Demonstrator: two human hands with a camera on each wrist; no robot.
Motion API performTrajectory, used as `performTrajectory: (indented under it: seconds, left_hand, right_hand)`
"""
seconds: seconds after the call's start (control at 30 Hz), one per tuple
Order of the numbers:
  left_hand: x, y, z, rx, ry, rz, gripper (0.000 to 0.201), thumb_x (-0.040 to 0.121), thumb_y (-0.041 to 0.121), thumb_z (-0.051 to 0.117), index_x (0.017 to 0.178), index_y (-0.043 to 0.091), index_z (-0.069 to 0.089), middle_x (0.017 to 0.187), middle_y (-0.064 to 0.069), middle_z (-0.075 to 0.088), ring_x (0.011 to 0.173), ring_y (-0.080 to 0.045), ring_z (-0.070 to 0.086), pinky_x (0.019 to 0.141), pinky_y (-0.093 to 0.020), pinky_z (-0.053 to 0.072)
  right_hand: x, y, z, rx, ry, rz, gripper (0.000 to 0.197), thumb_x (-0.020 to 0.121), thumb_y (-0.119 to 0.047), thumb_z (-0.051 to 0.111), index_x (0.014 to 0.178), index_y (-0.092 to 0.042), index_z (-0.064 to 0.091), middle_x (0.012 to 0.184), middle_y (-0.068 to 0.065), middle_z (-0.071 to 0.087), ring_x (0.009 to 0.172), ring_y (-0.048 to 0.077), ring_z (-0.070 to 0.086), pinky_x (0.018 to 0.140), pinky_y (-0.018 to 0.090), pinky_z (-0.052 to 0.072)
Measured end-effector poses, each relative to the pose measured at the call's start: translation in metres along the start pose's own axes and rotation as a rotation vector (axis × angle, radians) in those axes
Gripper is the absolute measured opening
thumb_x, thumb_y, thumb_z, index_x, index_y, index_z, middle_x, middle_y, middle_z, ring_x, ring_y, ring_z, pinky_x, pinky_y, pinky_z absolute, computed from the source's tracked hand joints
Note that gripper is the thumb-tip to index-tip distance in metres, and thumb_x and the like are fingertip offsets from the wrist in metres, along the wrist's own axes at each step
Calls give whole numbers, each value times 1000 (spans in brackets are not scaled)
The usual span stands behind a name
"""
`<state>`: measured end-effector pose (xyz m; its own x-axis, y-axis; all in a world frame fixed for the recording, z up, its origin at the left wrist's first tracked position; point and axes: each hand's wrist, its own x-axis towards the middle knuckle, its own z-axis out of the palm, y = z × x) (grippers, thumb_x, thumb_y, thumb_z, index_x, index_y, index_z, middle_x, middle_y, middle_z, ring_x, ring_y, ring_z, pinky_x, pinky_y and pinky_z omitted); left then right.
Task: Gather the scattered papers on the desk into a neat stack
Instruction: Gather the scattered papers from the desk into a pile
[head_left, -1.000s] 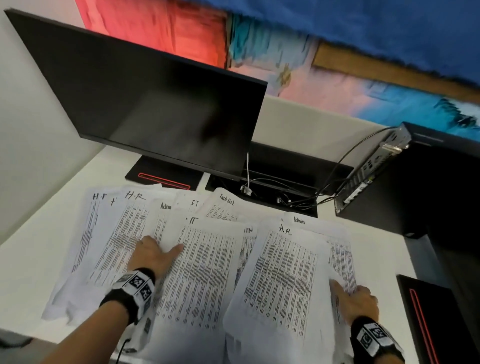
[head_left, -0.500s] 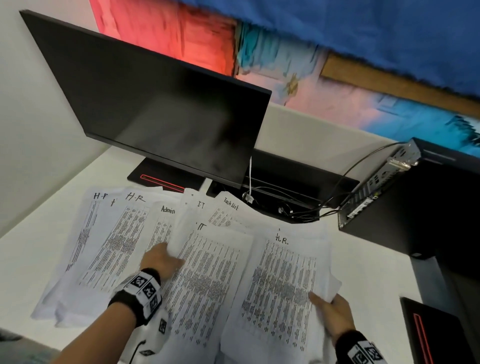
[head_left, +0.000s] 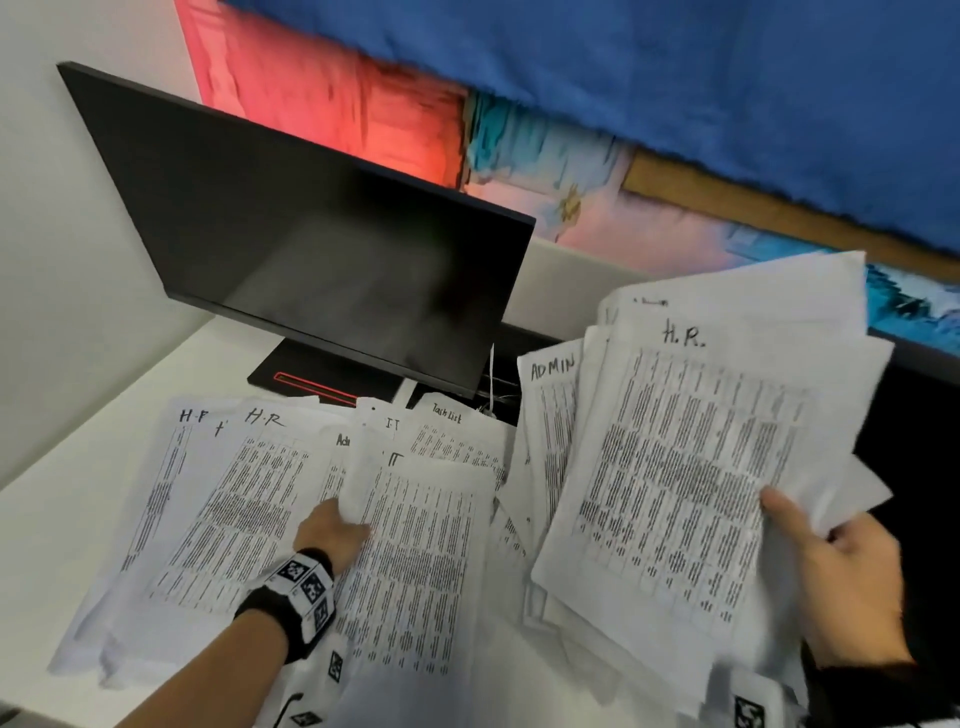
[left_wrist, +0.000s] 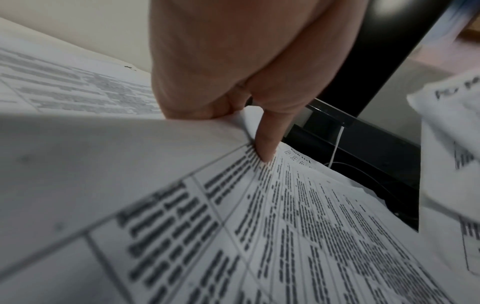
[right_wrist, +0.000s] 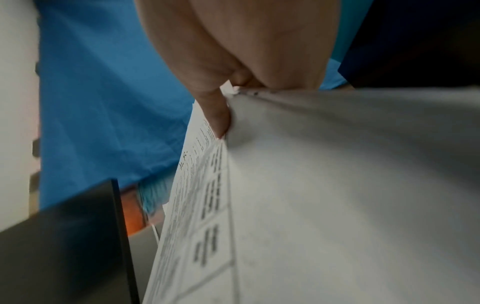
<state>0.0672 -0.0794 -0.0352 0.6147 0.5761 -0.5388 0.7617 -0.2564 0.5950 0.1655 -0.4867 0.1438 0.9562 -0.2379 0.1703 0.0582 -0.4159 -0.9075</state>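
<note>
White desk (head_left: 62, 530) carries a dark monitor (head_left: 322, 260) before a painted wall. Printed papers (head_left: 218, 519) lie fanned in front of the monitor, long axes running toward it. Left hand (head_left: 332, 535) pinches one sheet's edge (left_wrist: 241, 121). Right hand (head_left: 841, 587) grips a raised, tilted bundle (head_left: 675, 499) right of the monitor.

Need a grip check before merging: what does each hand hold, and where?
Right hand grips the H.R. bundle at its right edge; left hand pinches the IT sheet at its left edge.
</note>
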Motion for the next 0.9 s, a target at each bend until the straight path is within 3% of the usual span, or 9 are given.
performTrajectory:
  seconds: [0.13,0.27,0.33,0.4,0.5,0.6,0.7,0.77,0.9]
  left_hand:
    - [-7,4,6,-20,-19,-1,29,91,19,66,117,7,61,110,-8,70,97,-28,66,79,-31,52]
    - [-10,2,9,-6,-37,20,33,91,22,65,120,7,60,107,-10,70,94,-28,69,79,-35,58]
    - [-13,5,8,14,-48,33,34,92,22,64,123,6,59,111,-12,70,96,-29,69,81,-36,58]
    - [-12,6,11,27,-47,32,43,94,23,62,133,6,54,126,-15,67,110,-32,66,93,-37,55]
    - [-17,9,12,65,-56,31,62,95,31,63,145,3,42,143,-15,56,129,-32,55,102,-35,46]
    - [-20,13,12,183,87,90,76,86,41,70,145,4,38,144,-16,51,130,-31,53,107,-40,46]
    - [-26,26,17,365,342,326,63,83,42,71,134,11,48,131,-6,53,118,-22,54,102,-38,47]
    - [-28,36,27,275,248,463,55,86,39,69,130,13,50,127,-3,55,115,-21,56,99,-36,48]
    - [-18,54,39,-266,-226,243,101,72,48,83,150,12,30,143,-7,50,127,-27,55,104,-41,48]
  right_hand:
    - [17,18,-12,119,46,121,83,68,-62,79,76,15,48,65,15,52,54,16,52,56,27,43]
    - [8,5,2,335,-61,161,41,80,-31,79,74,1,55,66,1,69,63,18,69,70,30,56]
    - [-5,-8,15,381,-124,187,30,87,-15,72,70,0,54,61,-2,73,60,14,73,62,26,59]
    - [-8,-6,29,382,-137,207,37,84,-17,73,62,-8,45,40,-11,59,38,5,61,47,19,51]
    - [-10,17,46,360,-194,285,38,80,-27,77,71,2,54,53,-2,67,41,7,63,46,18,48]
    - [-16,32,62,216,-210,323,71,52,-63,84,70,-7,43,52,-4,47,39,9,44,49,24,39]
    - [-21,32,72,143,-148,329,50,78,-38,79,71,-15,35,66,3,34,62,18,36,56,31,33]
    - [-17,37,73,150,-152,346,45,86,-26,75,72,-16,33,69,3,29,65,18,32,58,33,31]
    - [-9,36,64,257,-156,392,44,87,-16,72,70,-16,32,63,5,38,56,20,41,55,30,37]
